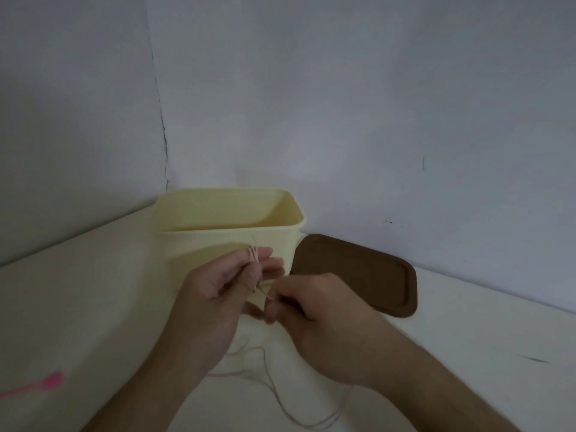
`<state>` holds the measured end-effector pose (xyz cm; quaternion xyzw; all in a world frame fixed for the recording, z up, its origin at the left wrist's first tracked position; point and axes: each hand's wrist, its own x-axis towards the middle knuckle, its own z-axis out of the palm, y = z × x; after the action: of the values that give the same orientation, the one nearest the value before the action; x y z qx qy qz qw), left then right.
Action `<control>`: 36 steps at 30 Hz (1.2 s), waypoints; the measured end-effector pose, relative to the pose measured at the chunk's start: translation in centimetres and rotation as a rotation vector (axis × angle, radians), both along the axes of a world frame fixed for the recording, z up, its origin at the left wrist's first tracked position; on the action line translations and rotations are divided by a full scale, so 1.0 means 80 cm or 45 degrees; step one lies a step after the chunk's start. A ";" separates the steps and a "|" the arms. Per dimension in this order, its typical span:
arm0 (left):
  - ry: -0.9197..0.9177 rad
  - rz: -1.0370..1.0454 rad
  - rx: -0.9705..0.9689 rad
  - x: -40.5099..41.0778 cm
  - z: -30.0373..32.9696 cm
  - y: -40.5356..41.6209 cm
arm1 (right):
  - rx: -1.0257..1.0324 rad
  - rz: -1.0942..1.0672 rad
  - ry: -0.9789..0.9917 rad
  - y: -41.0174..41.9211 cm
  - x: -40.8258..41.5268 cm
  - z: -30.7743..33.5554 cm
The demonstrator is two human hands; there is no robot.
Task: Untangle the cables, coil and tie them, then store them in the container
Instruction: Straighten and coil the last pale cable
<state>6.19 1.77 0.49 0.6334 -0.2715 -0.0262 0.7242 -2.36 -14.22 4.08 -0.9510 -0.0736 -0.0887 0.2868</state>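
The thin cable [254,255] is wound round the left hand's [218,294] fingers and pinched by the right hand [311,310]; the open container [230,235] sits just behind both.

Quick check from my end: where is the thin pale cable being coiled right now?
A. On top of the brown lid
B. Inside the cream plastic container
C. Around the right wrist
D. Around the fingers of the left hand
D: turns of the thin pale cable loop round the fingers of the left hand, while the right hand pinches the strand in front of the cream plastic container.
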 end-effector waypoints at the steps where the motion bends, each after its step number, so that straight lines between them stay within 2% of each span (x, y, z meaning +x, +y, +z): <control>1: -0.045 -0.012 0.080 0.001 -0.004 -0.001 | 0.021 -0.021 -0.052 -0.005 0.000 0.004; 4: 0.029 -0.309 0.245 -0.002 -0.006 0.000 | 0.070 -0.062 -0.173 -0.022 0.001 0.015; 6: 0.165 -0.510 0.233 -0.005 -0.001 0.003 | 0.113 -0.090 -0.231 -0.031 0.002 0.015; 11: 0.426 -0.783 -0.155 -0.008 0.007 0.010 | 0.330 -0.142 -0.209 -0.028 0.008 0.004; 14: 0.403 -0.774 -0.360 -0.010 0.007 0.011 | 0.356 -0.152 -0.152 -0.017 0.009 -0.009; 17: 0.413 -0.503 -0.438 -0.008 0.014 0.009 | 0.294 -0.156 -0.026 -0.003 0.006 -0.021; 20: 0.228 -0.215 -0.286 -0.004 0.016 0.004 | 0.113 -0.083 0.066 0.007 0.003 -0.020; 22: 0.108 -0.133 -0.179 -0.004 0.012 0.001 | -0.009 -0.050 0.072 0.009 0.002 -0.019; 26: 0.118 -0.180 -0.184 -0.005 0.009 0.000 | -0.157 0.000 0.182 0.010 0.000 -0.019; 29: 0.021 -0.099 -0.013 0.000 -0.002 -0.001 | -0.255 0.024 0.124 0.010 -0.003 -0.010; 32: -0.032 -0.189 0.174 -0.002 -0.009 -0.003 | -0.097 -0.024 -0.035 -0.003 -0.005 0.006; 36: 0.145 -0.528 0.062 -0.007 0.001 0.004 | 0.166 -0.039 -0.185 -0.020 -0.006 0.022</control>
<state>5.60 2.06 0.55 0.5787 -0.3540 -0.2169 0.7019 -2.80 -15.79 5.81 -0.9224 -0.0738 -0.1663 0.3407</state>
